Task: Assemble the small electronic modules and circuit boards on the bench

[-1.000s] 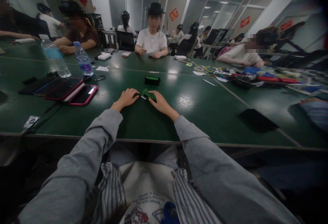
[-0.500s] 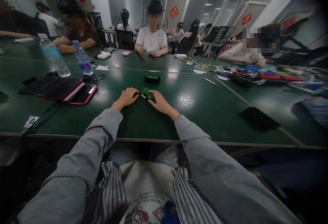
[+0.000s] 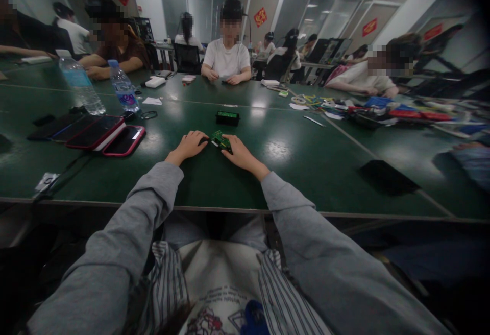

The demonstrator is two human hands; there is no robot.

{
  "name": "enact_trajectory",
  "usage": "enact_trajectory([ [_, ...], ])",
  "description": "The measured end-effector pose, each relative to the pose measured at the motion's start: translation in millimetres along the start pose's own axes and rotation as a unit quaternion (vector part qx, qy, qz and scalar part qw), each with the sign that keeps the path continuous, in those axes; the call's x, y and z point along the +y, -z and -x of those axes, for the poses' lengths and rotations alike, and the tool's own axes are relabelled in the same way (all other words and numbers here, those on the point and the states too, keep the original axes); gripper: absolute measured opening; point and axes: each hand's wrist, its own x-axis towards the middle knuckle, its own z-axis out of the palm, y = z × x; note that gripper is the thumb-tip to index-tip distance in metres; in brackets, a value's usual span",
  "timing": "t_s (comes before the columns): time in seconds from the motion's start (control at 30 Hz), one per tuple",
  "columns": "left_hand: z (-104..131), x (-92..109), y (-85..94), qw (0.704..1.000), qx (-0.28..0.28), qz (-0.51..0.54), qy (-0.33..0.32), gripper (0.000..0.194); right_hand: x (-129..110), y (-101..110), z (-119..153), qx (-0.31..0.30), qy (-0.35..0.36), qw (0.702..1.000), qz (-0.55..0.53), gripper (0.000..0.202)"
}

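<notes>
A green circuit board (image 3: 219, 139) with a pale piece along its near edge is gripped by my right hand (image 3: 240, 153), thumb below and fingers over its right end. Just left of it, my left hand (image 3: 189, 146) is closed on a small black piece (image 3: 203, 141), whose kind I cannot make out. The black piece comes close to the board's left end; whether they touch is unclear. Beyond both hands lies a black box-shaped housing (image 3: 227, 118) with green showing inside.
Two water bottles (image 3: 81, 85) and phones with red edges (image 3: 124, 141) stand or lie to the left on the green table (image 3: 229, 187). To the right are a dark flat object (image 3: 387, 177), a pen-like stick (image 3: 314, 121) and a heap of cables (image 3: 406, 113). Other people sit around.
My hands and the circuit board have hardly moved. At the right edge, another person's sleeve has shifted slightly.
</notes>
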Motion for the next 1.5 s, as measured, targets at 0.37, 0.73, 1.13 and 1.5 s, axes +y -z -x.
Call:
enact_trajectory([
  [0.37,-0.3,-0.3,0.3,1.0,-0.006,-0.001,-0.002,0.037,0.8,-1.1,-0.5,-0.001,0.008,1.0,0.004,0.055],
  [0.73,0.5,-0.1,0.9,1.0,-0.008,0.0,0.0,0.037,-0.4,0.3,-0.4,-0.006,0.009,1.0,0.005,0.056],
  [1.13,0.4,1.3,1.4,1.0,-0.01,-0.004,-0.006,0.037,-3.6,3.4,0.8,-0.016,0.006,1.0,0.0,0.058],
  [1.5,0.5,0.9,0.2,1.0,-0.01,0.001,-0.006,0.037,-1.8,1.4,-0.1,-0.016,0.013,1.0,0.0,0.059],
])
